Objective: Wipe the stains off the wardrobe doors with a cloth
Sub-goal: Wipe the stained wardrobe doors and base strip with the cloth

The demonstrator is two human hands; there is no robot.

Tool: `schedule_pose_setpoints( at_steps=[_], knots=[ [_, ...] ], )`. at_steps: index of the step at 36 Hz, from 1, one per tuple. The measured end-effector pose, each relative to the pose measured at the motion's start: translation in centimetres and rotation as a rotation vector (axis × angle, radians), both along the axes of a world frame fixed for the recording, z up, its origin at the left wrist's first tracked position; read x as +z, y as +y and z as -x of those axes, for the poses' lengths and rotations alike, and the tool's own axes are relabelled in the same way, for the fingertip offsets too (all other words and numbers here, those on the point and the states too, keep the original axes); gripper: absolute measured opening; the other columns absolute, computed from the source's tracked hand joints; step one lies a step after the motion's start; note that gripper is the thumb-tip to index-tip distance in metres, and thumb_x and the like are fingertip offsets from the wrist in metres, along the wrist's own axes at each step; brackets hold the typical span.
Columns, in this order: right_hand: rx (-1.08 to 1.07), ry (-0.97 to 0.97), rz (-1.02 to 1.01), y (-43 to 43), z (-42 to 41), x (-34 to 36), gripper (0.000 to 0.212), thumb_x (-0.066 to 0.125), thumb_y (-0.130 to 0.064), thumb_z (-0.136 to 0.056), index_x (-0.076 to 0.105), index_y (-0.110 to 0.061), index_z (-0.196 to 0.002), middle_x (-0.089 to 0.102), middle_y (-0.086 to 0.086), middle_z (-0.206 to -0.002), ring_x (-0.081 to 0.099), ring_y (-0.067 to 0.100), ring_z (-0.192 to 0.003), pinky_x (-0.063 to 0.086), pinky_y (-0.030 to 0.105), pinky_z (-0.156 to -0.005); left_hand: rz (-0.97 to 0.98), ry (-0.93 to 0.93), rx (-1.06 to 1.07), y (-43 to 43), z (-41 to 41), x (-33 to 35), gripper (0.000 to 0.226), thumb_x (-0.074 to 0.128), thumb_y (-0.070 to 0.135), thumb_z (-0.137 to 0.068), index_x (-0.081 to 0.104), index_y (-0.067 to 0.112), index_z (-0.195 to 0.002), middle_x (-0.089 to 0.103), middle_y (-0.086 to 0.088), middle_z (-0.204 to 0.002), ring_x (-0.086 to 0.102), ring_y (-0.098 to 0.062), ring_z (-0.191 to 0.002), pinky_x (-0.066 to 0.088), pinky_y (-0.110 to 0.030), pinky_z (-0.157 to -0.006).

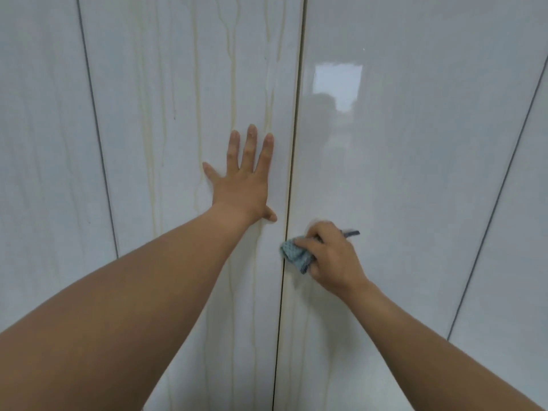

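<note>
Glossy white wardrobe doors fill the view. The left door [184, 93] carries several yellowish drip stains [232, 93] running down it. My left hand [241, 179] presses flat against this door, fingers straight and spread, just left of the gap [292, 179] between the doors. The right door [415, 161] looks shiny, with a window reflection near its top. My right hand [332, 256] grips a crumpled light-blue cloth [295, 253] and holds it against the right door's left edge, right beside the gap. The right hand is slightly blurred.
Further door panels stand at the far left [41, 143] and far right [527, 232], separated by dark vertical seams. Faint drip stains continue down the left door below my left forearm.
</note>
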State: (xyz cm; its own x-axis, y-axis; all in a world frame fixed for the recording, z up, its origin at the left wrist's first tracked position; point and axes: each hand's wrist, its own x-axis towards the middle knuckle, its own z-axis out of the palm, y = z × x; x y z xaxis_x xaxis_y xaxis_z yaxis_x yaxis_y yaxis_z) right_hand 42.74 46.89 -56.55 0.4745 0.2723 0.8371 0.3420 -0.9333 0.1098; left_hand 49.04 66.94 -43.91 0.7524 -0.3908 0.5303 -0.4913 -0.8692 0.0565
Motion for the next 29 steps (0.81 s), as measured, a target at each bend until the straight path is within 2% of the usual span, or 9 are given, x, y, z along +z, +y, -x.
schedule_pose_setpoints(
  at_steps=[4, 6, 8, 11, 15, 19, 23, 29],
  knots=[
    [-0.001, -0.128, -0.209, 0.9, 0.9, 6.1, 0.043, 0.048, -0.024, -0.073, 0.078, -0.007, -0.099, 0.058, 0.01, -0.089, 0.059, 0.029, -0.081, 0.052, 0.035, -0.062, 0.015, -0.011, -0.015, 0.0, -0.1, -0.1, 0.159, 0.089, 0.064, -0.062, -0.039, 0.031, -0.151, -0.049, 0.003, -0.157, -0.039, -0.031, -0.149, 0.002, -0.082, -0.111],
    [-0.029, -0.212, -0.3, 1.1, 0.6, 8.8, 0.044, 0.046, -0.021, -0.074, 0.078, -0.007, -0.101, 0.056, 0.01, -0.089, 0.058, 0.03, -0.08, 0.05, 0.035, -0.063, 0.025, -0.01, -0.014, 0.0, 0.1, -0.1, 0.16, 0.091, 0.062, -0.062, -0.038, 0.032, -0.152, -0.048, 0.003, -0.157, -0.038, -0.03, -0.15, 0.002, -0.082, -0.111],
    [-0.085, -0.237, -0.293, 1.2, 0.3, 9.9, 0.039, 0.051, -0.014, -0.076, 0.077, -0.008, -0.104, 0.055, 0.009, -0.091, 0.057, 0.029, -0.082, 0.05, 0.037, -0.06, 0.029, -0.008, -0.013, 0.0, 0.2, -0.1, 0.16, 0.091, 0.061, -0.062, -0.037, 0.032, -0.152, -0.048, 0.003, -0.158, -0.038, -0.03, -0.15, 0.002, -0.082, -0.112],
    [-0.147, -0.212, -0.172, 1.2, 0.0, 7.9, 0.03, 0.065, -0.005, -0.077, 0.074, -0.009, -0.105, 0.054, 0.011, -0.091, 0.054, 0.03, -0.084, 0.048, 0.037, -0.049, 0.027, -0.009, -0.007, 0.0, 0.3, -0.1, 0.159, 0.091, 0.062, -0.062, -0.038, 0.032, -0.152, -0.049, 0.003, -0.157, -0.038, -0.03, -0.15, 0.002, -0.081, -0.112],
    [-0.117, -0.121, -0.028, 0.9, 0.3, 1.4, 0.026, 0.061, -0.013, -0.081, 0.072, -0.008, -0.105, 0.054, 0.014, -0.091, 0.054, 0.033, -0.082, 0.045, 0.034, -0.045, 0.019, -0.015, 0.001, -0.2, 0.3, -0.1, 0.16, 0.09, 0.064, -0.061, -0.038, 0.032, -0.152, -0.047, 0.002, -0.158, -0.037, -0.031, -0.15, 0.003, -0.082, -0.111],
    [-0.087, 0.011, 0.09, 0.7, 0.3, -4.7, 0.021, 0.069, -0.012, -0.082, 0.073, -0.009, -0.103, 0.056, 0.011, -0.091, 0.053, 0.029, -0.082, 0.046, 0.035, -0.042, 0.007, -0.017, 0.006, -0.1, 0.2, 0.0, 0.16, 0.089, 0.065, -0.061, -0.037, 0.031, -0.152, -0.047, 0.002, -0.159, -0.038, -0.031, -0.149, 0.003, -0.082, -0.112],
    [-0.052, 0.048, -0.051, 1.6, 0.8, -4.3, 0.03, 0.052, -0.026, -0.08, 0.076, -0.012, -0.092, 0.055, 0.004, -0.085, 0.056, 0.025, -0.078, 0.046, 0.033, -0.042, 0.003, -0.017, 0.021, -0.2, 0.6, 0.1, 0.16, 0.089, 0.065, -0.061, -0.036, 0.031, -0.153, -0.045, 0.001, -0.16, -0.037, -0.031, -0.15, 0.003, -0.082, -0.113],
    [-0.059, -0.062, -0.278, 1.4, 2.2, 0.8, 0.04, 0.045, -0.019, -0.077, 0.076, -0.013, -0.101, 0.056, 0.005, -0.091, 0.057, 0.027, -0.086, 0.047, 0.034, -0.048, 0.039, -0.039, -0.01, -0.3, 0.8, -0.1, 0.16, 0.091, 0.063, -0.059, -0.031, 0.031, -0.156, -0.039, -0.001, -0.164, -0.033, -0.033, -0.152, 0.004, -0.084, -0.11]
  ],
)
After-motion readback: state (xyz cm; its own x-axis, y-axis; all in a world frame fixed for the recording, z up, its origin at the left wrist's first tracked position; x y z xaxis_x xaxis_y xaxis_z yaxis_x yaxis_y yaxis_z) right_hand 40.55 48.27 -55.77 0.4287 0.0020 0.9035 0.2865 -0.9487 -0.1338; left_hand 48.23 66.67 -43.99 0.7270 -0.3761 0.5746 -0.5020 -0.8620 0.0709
